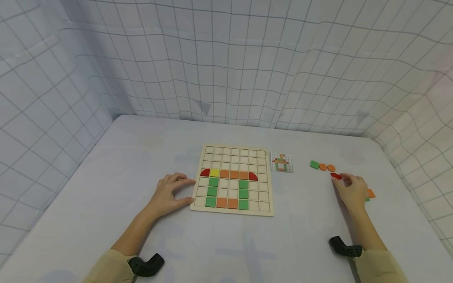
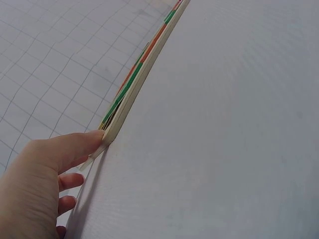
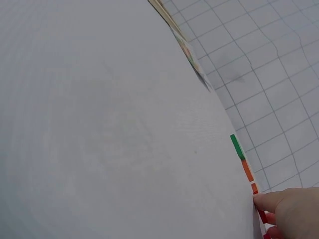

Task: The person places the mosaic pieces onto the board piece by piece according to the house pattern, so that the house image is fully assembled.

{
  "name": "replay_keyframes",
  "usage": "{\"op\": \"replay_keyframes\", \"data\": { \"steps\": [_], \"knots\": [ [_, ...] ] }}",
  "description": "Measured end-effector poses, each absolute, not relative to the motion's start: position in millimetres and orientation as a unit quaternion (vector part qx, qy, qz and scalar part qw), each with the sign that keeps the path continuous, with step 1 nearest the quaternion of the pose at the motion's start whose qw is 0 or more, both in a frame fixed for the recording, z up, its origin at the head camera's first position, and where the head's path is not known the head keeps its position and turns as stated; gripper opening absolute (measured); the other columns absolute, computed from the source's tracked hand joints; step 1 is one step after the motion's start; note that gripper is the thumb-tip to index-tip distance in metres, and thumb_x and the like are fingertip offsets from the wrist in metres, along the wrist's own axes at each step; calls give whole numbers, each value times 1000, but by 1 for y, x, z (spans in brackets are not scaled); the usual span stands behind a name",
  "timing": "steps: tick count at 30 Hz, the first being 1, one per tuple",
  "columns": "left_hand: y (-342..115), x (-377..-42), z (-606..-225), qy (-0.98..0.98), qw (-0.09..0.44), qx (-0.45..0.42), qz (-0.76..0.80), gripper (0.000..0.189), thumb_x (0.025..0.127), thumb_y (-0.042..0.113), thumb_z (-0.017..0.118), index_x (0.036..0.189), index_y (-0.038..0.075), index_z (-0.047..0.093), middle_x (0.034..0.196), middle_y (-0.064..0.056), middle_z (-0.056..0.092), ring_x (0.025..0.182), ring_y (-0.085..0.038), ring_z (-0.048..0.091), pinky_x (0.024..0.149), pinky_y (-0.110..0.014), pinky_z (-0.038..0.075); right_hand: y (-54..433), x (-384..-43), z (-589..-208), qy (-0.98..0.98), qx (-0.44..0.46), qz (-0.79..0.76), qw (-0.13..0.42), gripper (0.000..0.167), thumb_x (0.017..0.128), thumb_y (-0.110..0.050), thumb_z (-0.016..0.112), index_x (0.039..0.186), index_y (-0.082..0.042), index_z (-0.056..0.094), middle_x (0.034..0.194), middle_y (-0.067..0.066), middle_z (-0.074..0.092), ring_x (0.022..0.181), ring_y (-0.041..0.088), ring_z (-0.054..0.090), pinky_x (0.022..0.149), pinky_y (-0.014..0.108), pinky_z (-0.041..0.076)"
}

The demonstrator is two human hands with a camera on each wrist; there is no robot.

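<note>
A pale wooden grid board (image 1: 227, 193) lies flat on the table with green, orange, yellow and red flat pieces set in its lower cells. My left hand (image 1: 169, 194) rests at the board's left edge, thumb and forefinger spread apart and touching the rim. In the left wrist view the thumb (image 2: 75, 148) is against the board's corner. Out to the right, my right hand (image 1: 354, 192) pinches a red piece (image 1: 336, 176) with a curved edge between thumb and fingers. Its full outline is partly covered by the fingertips.
A small pattern card (image 1: 282, 162) lies just right of the board. Beyond it sit a green square (image 1: 314, 164) and two orange discs (image 1: 323, 167). An orange piece (image 1: 371, 193) and a green piece (image 1: 367, 199) show partly behind the right hand. Grid-patterned cloth walls surround the table.
</note>
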State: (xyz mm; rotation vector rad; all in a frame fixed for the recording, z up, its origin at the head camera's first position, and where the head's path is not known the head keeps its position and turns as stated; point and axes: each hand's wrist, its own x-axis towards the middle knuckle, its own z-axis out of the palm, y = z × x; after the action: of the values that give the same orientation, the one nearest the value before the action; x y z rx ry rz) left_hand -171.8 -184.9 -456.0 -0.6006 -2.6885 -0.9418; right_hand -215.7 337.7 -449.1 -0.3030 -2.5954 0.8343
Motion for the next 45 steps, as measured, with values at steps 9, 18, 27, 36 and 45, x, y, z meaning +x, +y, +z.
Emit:
{"op": "replay_keyframes", "data": {
  "steps": [9, 18, 27, 36, 45],
  "knots": [
    [-185, -171, -456, -917, 116, -205, -322, 45, 68, 30, 78, 109, 15, 67, 107, -6, 54, 97, -27, 45, 80, -45, 28, 338, -216, -450, -928, -104, 294, 205, 29, 83, -17, 67, 100, 7, 63, 92, 22, 54, 91, 34, 45, 70, 43, 22],
    [-184, -170, -455, -917, 114, -201, -326, 44, 68, 30, 78, 108, 14, 67, 107, -6, 54, 97, -26, 44, 80, -45, 28, 337, -217, -448, -921, -98, 311, 211, 29, 84, -15, 66, 103, 6, 62, 94, 23, 54, 90, 34, 48, 73, 41, 24],
    [-185, -170, -455, -917, 109, -199, -328, 44, 69, 29, 78, 108, 15, 67, 108, -6, 54, 99, -27, 44, 81, -46, 28, 320, -224, -432, -913, -41, 338, 225, 29, 84, -12, 66, 107, 5, 62, 97, 22, 55, 90, 29, 48, 78, 36, 28],
    [-185, -170, -455, -917, 109, -199, -328, 44, 68, 30, 77, 109, 15, 67, 108, -6, 54, 99, -26, 44, 80, -45, 28, 275, -234, -407, -900, 14, 379, 216, 28, 84, -13, 66, 106, 4, 62, 97, 20, 54, 93, 32, 47, 80, 42, 26],
    [-185, -171, -454, -916, 115, -206, -325, 44, 69, 30, 77, 109, 15, 67, 107, -6, 55, 97, -25, 45, 79, -45, 29, 228, -246, -399, -897, 90, 383, 202, 28, 82, -13, 69, 105, 2, 63, 97, 19, 55, 90, 32, 48, 78, 44, 32]
  ]
}}
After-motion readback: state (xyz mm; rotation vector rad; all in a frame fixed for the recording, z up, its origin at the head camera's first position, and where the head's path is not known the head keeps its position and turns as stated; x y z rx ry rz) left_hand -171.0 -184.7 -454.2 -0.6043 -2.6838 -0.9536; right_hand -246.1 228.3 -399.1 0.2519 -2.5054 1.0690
